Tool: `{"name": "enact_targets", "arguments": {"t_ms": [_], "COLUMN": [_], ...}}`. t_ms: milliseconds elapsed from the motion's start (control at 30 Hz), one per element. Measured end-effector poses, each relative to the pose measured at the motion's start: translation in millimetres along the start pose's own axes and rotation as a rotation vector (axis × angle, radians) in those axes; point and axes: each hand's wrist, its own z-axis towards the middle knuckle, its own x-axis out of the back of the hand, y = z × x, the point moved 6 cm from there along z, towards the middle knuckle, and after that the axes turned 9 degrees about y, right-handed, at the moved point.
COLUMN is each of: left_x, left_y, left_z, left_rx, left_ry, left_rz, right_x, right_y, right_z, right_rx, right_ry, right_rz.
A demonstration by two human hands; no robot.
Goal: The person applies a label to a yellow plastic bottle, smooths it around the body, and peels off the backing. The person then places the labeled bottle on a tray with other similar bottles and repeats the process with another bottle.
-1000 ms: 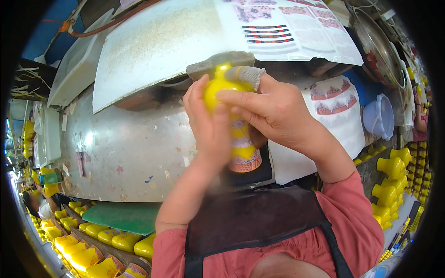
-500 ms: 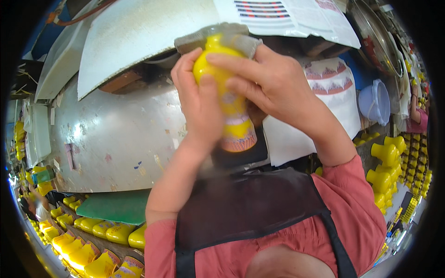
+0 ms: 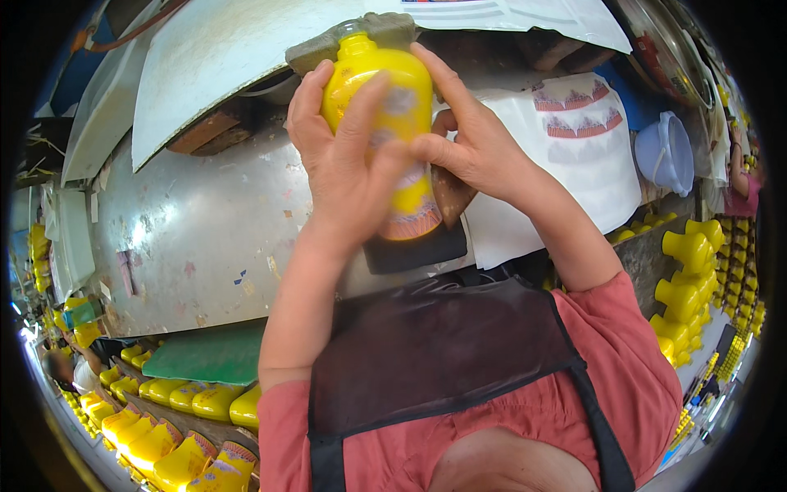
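Observation:
A glossy yellow vase (image 3: pixel 392 72) lies between my two hands, its narrow neck pointing away from me. A band of reddish pattern circles its base, and paler printed patches show on its body. My left hand (image 3: pixel 343 168) is wrapped along the vase's left side, its fingertips slightly blurred over the front. From the right, my right hand (image 3: pixel 479 148) grips the vase with thumb and forefinger; its other fingers are curled. A grey cloth (image 3: pixel 310 54) sits beyond the neck. Below the base is a black pad (image 3: pixel 416 254). A brown piece (image 3: pixel 451 197) shows under my right hand, its kind unclear.
White sheets with printed pattern bands (image 3: pixel 586 160) lie right of the vase, beside a pale blue bucket (image 3: pixel 662 156). A metal worktop (image 3: pixel 197 238) spreads to the left under a white board (image 3: pixel 213 74). Rows of yellow vases (image 3: pixel 168 459) stand at lower left and right.
The vase and both hands have shifted slightly left and away from me. My right hand has moved from across the vase's front to its right side, with the fingers further apart.

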Motion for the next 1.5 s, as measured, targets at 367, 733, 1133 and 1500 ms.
{"name": "enact_targets", "arguments": {"t_ms": [367, 733, 1133, 1500], "left_x": [-2, -1, -3, -1], "left_y": [0, -5, -6, -1], "left_z": [-2, -3, -5, -1], "left_rx": [0.057, 0.102, 0.077, 0.055], "left_ry": [-0.013, 0.022, -0.023, -0.025], "left_rz": [0.011, -0.135, -0.095, -0.016], "right_x": [-3, -2, 2, 4], "right_y": [6, 1, 7, -6], "right_z": [4, -2, 4, 12], "right_rx": [0.048, 0.077, 0.073, 0.030], "right_ry": [0.004, 0.039, -0.017, 0.068], "right_rz": [0.074, -0.029, 0.082, 0.068]}}
